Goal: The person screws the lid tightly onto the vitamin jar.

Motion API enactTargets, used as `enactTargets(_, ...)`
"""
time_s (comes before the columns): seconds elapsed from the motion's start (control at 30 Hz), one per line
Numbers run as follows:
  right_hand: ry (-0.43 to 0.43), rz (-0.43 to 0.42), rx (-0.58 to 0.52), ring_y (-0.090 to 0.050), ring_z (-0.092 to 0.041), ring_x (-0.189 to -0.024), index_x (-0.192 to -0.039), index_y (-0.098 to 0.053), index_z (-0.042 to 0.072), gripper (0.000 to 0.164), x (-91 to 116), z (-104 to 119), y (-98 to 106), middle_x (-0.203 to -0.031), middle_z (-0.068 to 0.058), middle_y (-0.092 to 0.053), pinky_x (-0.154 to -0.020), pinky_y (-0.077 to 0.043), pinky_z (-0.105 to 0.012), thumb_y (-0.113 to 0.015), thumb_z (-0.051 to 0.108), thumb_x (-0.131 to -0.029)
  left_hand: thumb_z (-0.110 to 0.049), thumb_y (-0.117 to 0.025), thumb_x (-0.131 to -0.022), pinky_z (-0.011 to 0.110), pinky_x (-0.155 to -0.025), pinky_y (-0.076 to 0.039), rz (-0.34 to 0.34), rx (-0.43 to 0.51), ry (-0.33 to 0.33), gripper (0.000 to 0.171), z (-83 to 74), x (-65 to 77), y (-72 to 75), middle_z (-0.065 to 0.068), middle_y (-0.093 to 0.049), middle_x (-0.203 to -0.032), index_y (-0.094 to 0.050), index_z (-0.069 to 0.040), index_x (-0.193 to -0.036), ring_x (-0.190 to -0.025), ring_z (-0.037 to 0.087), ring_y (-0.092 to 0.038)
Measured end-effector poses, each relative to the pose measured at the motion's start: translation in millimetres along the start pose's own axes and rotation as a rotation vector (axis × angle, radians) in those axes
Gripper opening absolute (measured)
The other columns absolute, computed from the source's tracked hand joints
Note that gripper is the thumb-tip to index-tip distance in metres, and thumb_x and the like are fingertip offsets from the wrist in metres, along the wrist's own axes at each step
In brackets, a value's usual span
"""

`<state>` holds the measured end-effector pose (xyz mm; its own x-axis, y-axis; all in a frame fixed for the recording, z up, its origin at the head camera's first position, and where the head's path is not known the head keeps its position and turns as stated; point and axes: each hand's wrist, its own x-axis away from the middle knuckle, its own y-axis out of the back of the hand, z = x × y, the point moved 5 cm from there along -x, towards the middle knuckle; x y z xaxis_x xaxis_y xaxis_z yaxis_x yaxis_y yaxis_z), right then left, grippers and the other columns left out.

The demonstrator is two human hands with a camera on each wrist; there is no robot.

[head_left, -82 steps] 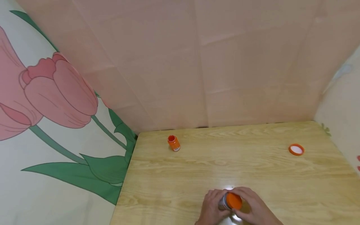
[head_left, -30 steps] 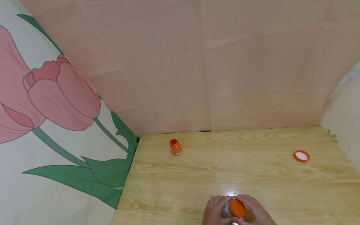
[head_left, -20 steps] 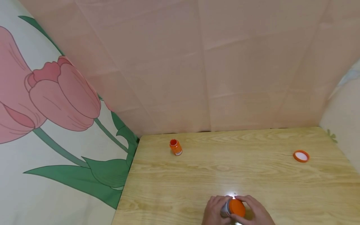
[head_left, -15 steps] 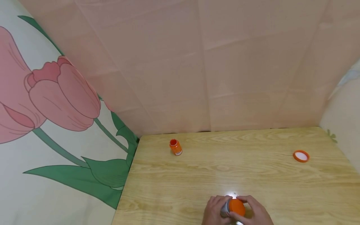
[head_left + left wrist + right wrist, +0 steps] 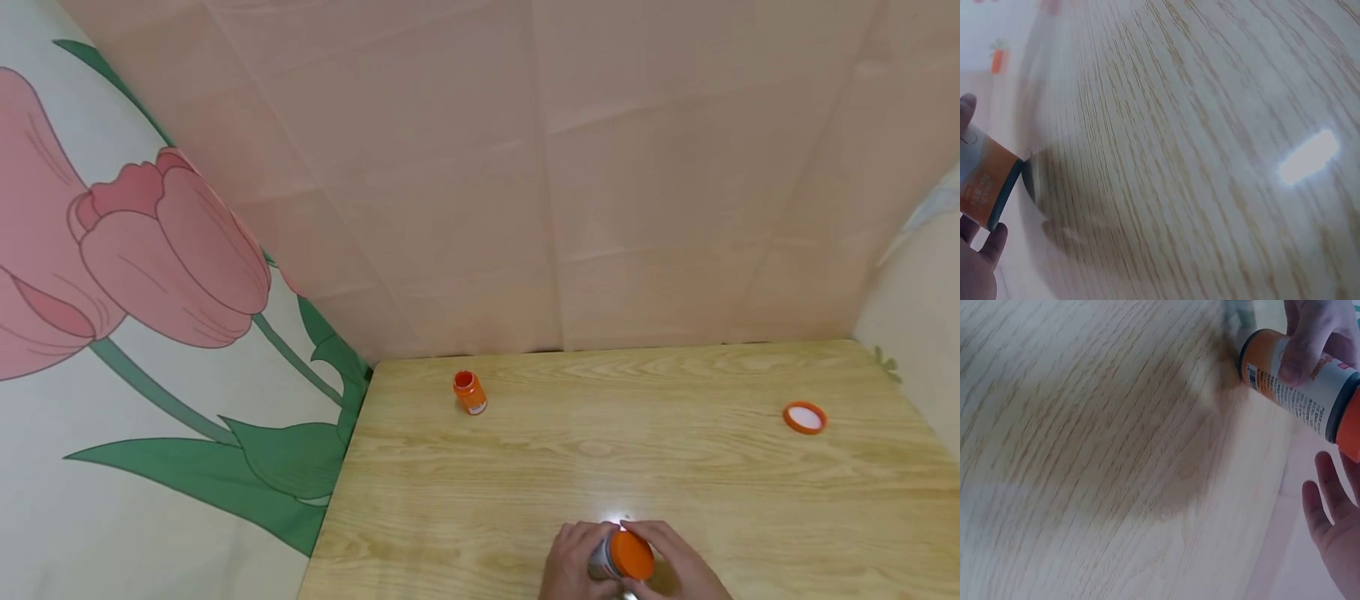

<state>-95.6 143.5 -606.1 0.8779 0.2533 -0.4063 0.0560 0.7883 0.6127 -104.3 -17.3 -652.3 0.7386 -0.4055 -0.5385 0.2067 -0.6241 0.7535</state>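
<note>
A canister (image 5: 1291, 381) with a white and orange label, dark rims and an orange lid (image 5: 632, 556) is held tilted near the front of the table. My left hand (image 5: 576, 562) grips its body from the left; the right wrist view shows a thumb across the label. From the right, my right hand (image 5: 678, 562) has its forefinger and thumb round the lid's edge. Other fingers of that hand are spread below the lid in the right wrist view. The left wrist view catches the canister's bottom end (image 5: 990, 187) at its left edge.
An orange jar (image 5: 470, 393) without a lid stands at the back left of the wooden table (image 5: 637, 442). An orange ring-shaped lid (image 5: 805, 417) with a white inside lies at the back right. A pinkish cloth (image 5: 525, 183) hangs behind the table.
My right hand's thumb and forefinger have shifted back and forth round the orange lid. My left hand keeps its grip on the canister. The head view has shifted since the first frame.
</note>
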Motion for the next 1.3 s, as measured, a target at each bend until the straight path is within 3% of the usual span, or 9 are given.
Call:
enactTargets(0.17,-0.045,-0.018,0.078,-0.057,0.008,-0.088,-0.114,-0.069,0.013,0.063,-1.6,0.1,1.9,-0.099,0.019,-0.063,-0.077,-0.044,-0.009,-0.094,0.031,-0.059,-0.039,-0.089,-0.066,0.008,-0.086,-0.039,0.045,0.035,0.057,0.076,0.2,0.0,-0.2,-0.011,-0.067,-0.109,-0.056,-0.027,-0.133,-0.093,0.001,-0.057)
enactTargets(0.4,-0.605,0.210,-0.017,-0.062,-0.012,-0.099,-0.116,-0.062,0.013,0.069,-0.5,-1.3,-2.6,-0.110,0.002,-0.067,-0.089,-0.052,-0.041,-0.083,0.057,-0.067,-0.035,-0.087,-0.071,0.012,-0.086,-0.043,0.139,0.091,0.155,0.069,1.5,0.0,-1.5,-0.014,-0.065,-0.113,-0.056,-0.032,-0.133,-0.098,-0.001,-0.056)
enactTargets(0.47,-0.675,0.246,-0.038,-0.062,-0.017,-0.103,-0.119,-0.059,0.011,0.073,0.0,-0.5,-3.8,-0.114,-0.004,-0.067,-0.091,-0.051,-0.045,-0.081,0.060,-0.069,-0.034,-0.088,-0.070,0.012,-0.086,-0.043,0.136,0.090,0.155,0.070,1.7,-0.1,-1.4,-0.014,-0.066,-0.113,-0.056,-0.032,-0.132,-0.097,0.000,-0.056)
enactTargets(0.57,-0.589,0.217,-0.002,-0.061,-0.015,-0.103,-0.122,-0.059,0.011,0.076,-2.0,2.1,-3.6,-0.116,-0.003,-0.065,-0.089,-0.052,-0.038,-0.082,0.059,-0.069,-0.034,-0.089,-0.069,0.010,-0.086,-0.042,0.108,0.076,0.130,0.071,1.7,-0.3,-1.1,-0.013,-0.066,-0.112,-0.056,-0.031,-0.132,-0.096,0.000,-0.056)
enactTargets(0.8,-0.041,0.009,0.077,-0.059,0.002,-0.098,-0.122,-0.065,0.014,0.070,-2.6,4.6,-3.9,-0.114,0.008,-0.066,-0.087,-0.040,-0.003,-0.093,0.031,-0.061,-0.041,-0.089,-0.066,0.006,-0.087,-0.037,0.052,0.042,0.056,0.076,0.9,0.9,-0.8,-0.011,-0.067,-0.110,-0.057,-0.027,-0.134,-0.095,0.001,-0.056)
enactTargets(0.9,0.067,-0.015,0.078,-0.059,0.002,-0.095,-0.121,-0.066,0.014,0.068,-2.4,4.8,-3.6,-0.110,0.013,-0.066,-0.085,-0.039,-0.002,-0.093,0.022,-0.058,-0.038,-0.091,-0.064,0.006,-0.086,-0.037,0.057,0.035,0.053,0.079,1.6,1.4,-1.2,-0.011,-0.067,-0.109,-0.057,-0.027,-0.134,-0.095,0.001,-0.056)
enactTargets(1.0,-0.012,0.013,0.068,-0.056,0.007,-0.089,-0.116,-0.068,0.015,0.060,-2.5,4.3,-2.0,-0.102,0.017,-0.065,-0.075,-0.046,-0.011,-0.092,0.028,-0.063,-0.035,-0.091,-0.062,0.005,-0.085,-0.037,0.057,0.027,0.060,0.079,1.8,1.8,-2.1,-0.012,-0.067,-0.108,-0.057,-0.029,-0.133,-0.093,0.000,-0.055)
enactTargets(1.2,-0.404,0.205,0.065,-0.053,0.007,-0.086,-0.116,-0.067,0.018,0.058,-4.0,0.6,-1.0,-0.101,0.013,-0.065,-0.075,-0.051,-0.021,-0.083,0.051,-0.071,-0.035,-0.092,-0.063,0.005,-0.084,-0.037,0.043,0.006,0.052,0.075,2.3,1.2,-4.3,-0.013,-0.067,-0.107,-0.059,-0.030,-0.130,-0.092,0.001,-0.056)
enactTargets(1.3,-0.515,0.267,0.064,-0.055,0.002,-0.087,-0.118,-0.066,0.017,0.062,-4.8,0.2,-0.9,-0.103,0.008,-0.064,-0.076,-0.050,-0.021,-0.081,0.055,-0.072,-0.036,-0.091,-0.064,0.005,-0.085,-0.036,0.061,0.004,0.061,0.074,2.6,0.8,-4.9,-0.013,-0.067,-0.108,-0.058,-0.030,-0.131,-0.093,0.000,-0.056)
